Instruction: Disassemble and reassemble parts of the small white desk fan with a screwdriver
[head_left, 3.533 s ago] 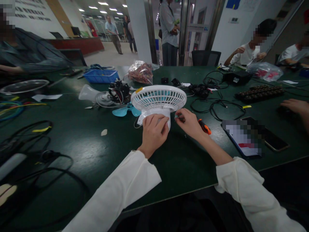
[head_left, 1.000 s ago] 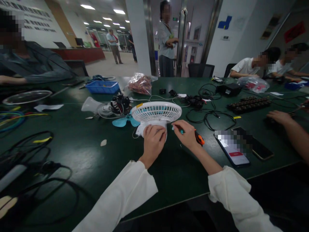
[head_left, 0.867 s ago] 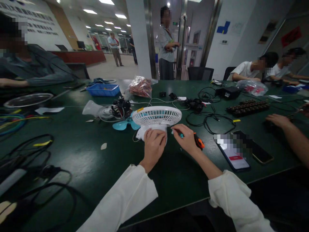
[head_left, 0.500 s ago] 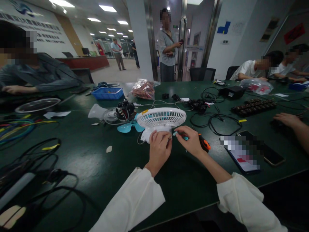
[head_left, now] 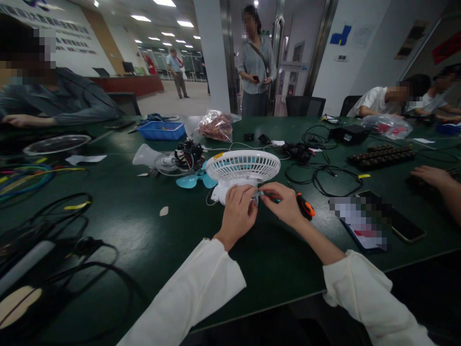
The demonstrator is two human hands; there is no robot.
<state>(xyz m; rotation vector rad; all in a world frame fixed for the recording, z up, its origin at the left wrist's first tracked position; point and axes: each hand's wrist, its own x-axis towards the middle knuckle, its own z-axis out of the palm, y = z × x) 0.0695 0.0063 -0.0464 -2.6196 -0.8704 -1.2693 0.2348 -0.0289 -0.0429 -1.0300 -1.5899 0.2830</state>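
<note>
A small white fan (head_left: 219, 170) with a round slotted grille lies on the dark green table in front of me. My left hand (head_left: 239, 211) is closed around the lower part of the fan, with its fingertips at the right side. Close beside them, my right hand (head_left: 283, 202) pinches a small pale-blue piece (head_left: 258, 193); its exact kind is too small to tell. The piece is at the left fingertips, against or very near the fan. A screwdriver (head_left: 306, 206) with an orange and black handle lies just right of my right hand.
Light-blue fan blades (head_left: 196, 179) and another opened fan (head_left: 147, 158) lie left of the fan. Behind are a blue tray (head_left: 162, 130) and a bag of reddish parts (head_left: 216, 126). Phones (head_left: 360, 226), cables (head_left: 324, 180) and a co-worker's hand (head_left: 430, 176) are to the right.
My right hand has moved slightly left, bringing the small pale-blue piece up to my left fingertips. The left hand keeps its hold. The standing person across the table has lowered their hands.
</note>
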